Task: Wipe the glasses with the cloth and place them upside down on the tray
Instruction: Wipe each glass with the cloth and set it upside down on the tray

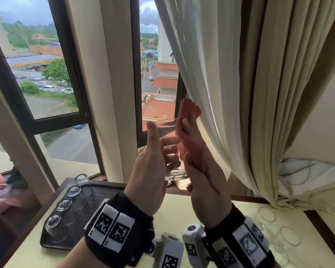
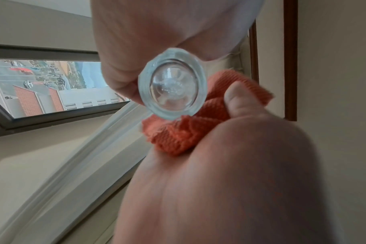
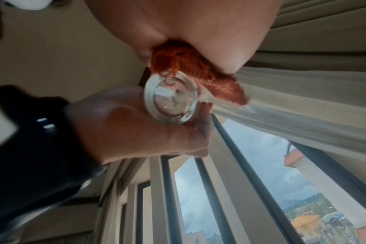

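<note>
My left hand (image 1: 149, 171) curls round the glass (image 1: 171, 149), held up before the window (image 1: 46, 74). My right hand (image 1: 203, 186) presses the orange cloth (image 1: 190, 132) against it. Below the window, four upturned glasses (image 1: 66, 206) sit on the tray (image 1: 97, 192).

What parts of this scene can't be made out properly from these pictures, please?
- Head view: the wristbands hide the near end of the tray.
- Head view: the glasses on the right are faint, count unclear.
- Wrist views: the glass shows only its base; rim hidden.
</note>
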The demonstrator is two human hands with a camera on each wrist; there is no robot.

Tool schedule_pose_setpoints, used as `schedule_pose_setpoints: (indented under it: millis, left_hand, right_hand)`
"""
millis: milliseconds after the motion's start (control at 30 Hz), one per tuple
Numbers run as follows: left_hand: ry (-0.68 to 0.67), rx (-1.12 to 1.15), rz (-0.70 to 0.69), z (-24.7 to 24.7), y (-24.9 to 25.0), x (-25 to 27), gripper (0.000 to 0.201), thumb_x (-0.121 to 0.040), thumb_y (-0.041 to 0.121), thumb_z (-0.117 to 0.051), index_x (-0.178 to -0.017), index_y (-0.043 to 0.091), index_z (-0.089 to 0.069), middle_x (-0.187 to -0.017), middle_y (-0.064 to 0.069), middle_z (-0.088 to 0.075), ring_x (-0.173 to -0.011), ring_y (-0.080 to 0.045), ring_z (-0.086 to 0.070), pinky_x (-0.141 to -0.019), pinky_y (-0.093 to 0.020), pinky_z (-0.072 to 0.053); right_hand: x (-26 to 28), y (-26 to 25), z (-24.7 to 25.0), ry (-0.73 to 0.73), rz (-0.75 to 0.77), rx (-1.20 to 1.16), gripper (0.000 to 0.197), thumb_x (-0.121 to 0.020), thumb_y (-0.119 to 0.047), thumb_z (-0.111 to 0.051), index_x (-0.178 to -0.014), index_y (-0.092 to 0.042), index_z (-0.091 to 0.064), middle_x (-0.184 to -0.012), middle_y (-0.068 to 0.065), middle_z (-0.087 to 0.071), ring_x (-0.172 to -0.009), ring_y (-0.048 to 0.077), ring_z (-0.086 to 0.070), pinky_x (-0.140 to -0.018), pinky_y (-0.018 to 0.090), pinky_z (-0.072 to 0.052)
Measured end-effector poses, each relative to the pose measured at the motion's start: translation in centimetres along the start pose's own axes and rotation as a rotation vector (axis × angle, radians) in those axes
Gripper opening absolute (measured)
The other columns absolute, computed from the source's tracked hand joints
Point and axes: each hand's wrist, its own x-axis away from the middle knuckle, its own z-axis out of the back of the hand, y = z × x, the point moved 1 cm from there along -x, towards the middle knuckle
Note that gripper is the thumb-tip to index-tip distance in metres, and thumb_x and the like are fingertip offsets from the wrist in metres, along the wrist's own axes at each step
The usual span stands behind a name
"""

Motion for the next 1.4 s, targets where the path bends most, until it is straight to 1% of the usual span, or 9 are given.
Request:
schedule_pose_setpoints:
  millis: [100,233,400,567,667,833,900,1100,1400]
  left_hand:
    - [-0.014,0.057,0.012,0.6,0.4,0.1,0.079,-0.099,0.075,-0.037,-0.127,0.012,-0.077,-0.129,-0.021,-0.075,-0.125,-0.041,-0.069,-0.115,-0.057,-0.048]
    - [-0.001,-0.036,0.037,1.7,0.8,-0.3,0.088,-0.09,0.081,-0.036,-0.119,0.008,-0.074,-0.109,-0.017,-0.079,-0.098,-0.034,-0.079,-0.088,-0.045,-0.063]
    - [-0.044,-0.067,0.022,0.7,0.1,0.4,0.091,-0.093,0.081,-0.034,-0.115,0.001,-0.071,-0.09,-0.02,-0.072,-0.076,-0.03,-0.072,-0.07,-0.04,-0.061]
    - [-0.094,-0.053,0.012,-0.4,-0.1,0.9,0.106,-0.08,0.1,-0.038,-0.115,0.008,-0.078,-0.11,-0.023,-0.073,-0.094,-0.036,-0.074,-0.088,-0.046,-0.058]
    - [-0.132,-0.114,-0.008,-0.1,0.7,0.7,0.089,-0.091,0.086,-0.04,-0.13,0.014,-0.075,-0.121,-0.015,-0.078,-0.108,-0.029,-0.077,-0.092,-0.041,-0.059]
    - [-0.114,-0.145,-0.033,0.0,1.9,-0.3,0.089,-0.072,0.082,-0.063,-0.128,0.013,-0.069,-0.093,0.0,-0.071,-0.075,-0.009,-0.064,-0.07,-0.027,-0.056]
    - [-0.175,-0.135,-0.077,-0.8,2.0,-0.2,0.081,-0.069,0.07,-0.064,-0.125,0.012,-0.066,-0.078,0.008,-0.072,-0.066,-0.006,-0.065,-0.066,-0.025,-0.06]
    - [-0.215,-0.347,-0.252,-1.4,0.0,0.4,0.089,-0.067,0.074,-0.087,-0.134,0.023,-0.062,-0.116,-0.005,-0.075,-0.109,-0.025,-0.076,-0.096,-0.056,-0.062]
    - [-0.178,-0.763,-0.523,0.7,0.0,2.8,0.07,-0.066,0.049,-0.096,-0.124,0.042,-0.058,-0.115,0.017,-0.072,-0.104,-0.014,-0.07,-0.078,-0.026,-0.06]
  right_hand:
    - [1.2,1.8,-1.0,-0.1,0.165,0.305,0.059,-0.1,-0.014,-0.053,-0.158,-0.019,-0.044,-0.17,0.0,-0.032,-0.14,0.025,-0.045,-0.108,0.068,-0.046]
    - [4.0,4.6,-0.9,-0.174,0.093,0.294,0.058,-0.111,-0.023,-0.047,-0.159,-0.051,-0.033,-0.167,-0.027,-0.029,-0.153,0.004,-0.032,-0.122,0.04,-0.038]
    - [3.5,1.9,0.2,0.084,-0.16,-0.14,0.046,-0.104,-0.025,-0.052,-0.147,-0.041,-0.056,-0.089,0.004,-0.069,-0.075,0.031,-0.063,-0.071,0.037,-0.059]
    - [1.6,-0.4,0.0,-0.028,-0.022,-0.025,0.065,-0.098,0.007,-0.043,-0.159,-0.014,-0.043,-0.166,0.007,-0.041,-0.154,0.019,-0.038,-0.122,0.032,-0.037]
    - [4.2,-0.1,0.0,-0.104,0.022,0.046,0.064,-0.097,0.005,-0.046,-0.159,-0.011,-0.042,-0.172,-0.004,-0.028,-0.159,0.028,-0.029,-0.108,0.041,-0.038]
    - [7.8,1.0,0.1,0.015,-0.244,-0.073,0.052,-0.098,-0.026,-0.054,-0.141,-0.057,-0.057,-0.127,-0.006,-0.074,-0.087,-0.003,-0.059,-0.074,0.008,-0.04]
    - [7.9,1.4,0.3,0.186,-0.44,-0.162,0.036,-0.096,-0.037,-0.059,-0.12,-0.061,-0.07,-0.082,-0.009,-0.072,-0.064,0.002,-0.053,-0.063,0.015,-0.044]
    - [4.3,0.9,1.7,0.514,-0.674,-0.892,0.041,-0.103,-0.033,-0.047,-0.121,-0.009,-0.076,-0.128,0.02,-0.073,-0.12,0.033,-0.071,-0.1,0.058,-0.055]
    - [2.6,0.1,4.1,0.483,-0.538,-0.74,0.046,-0.107,-0.037,-0.04,-0.108,-0.023,-0.084,-0.114,0.024,-0.077,-0.098,0.04,-0.077,-0.085,0.057,-0.062]
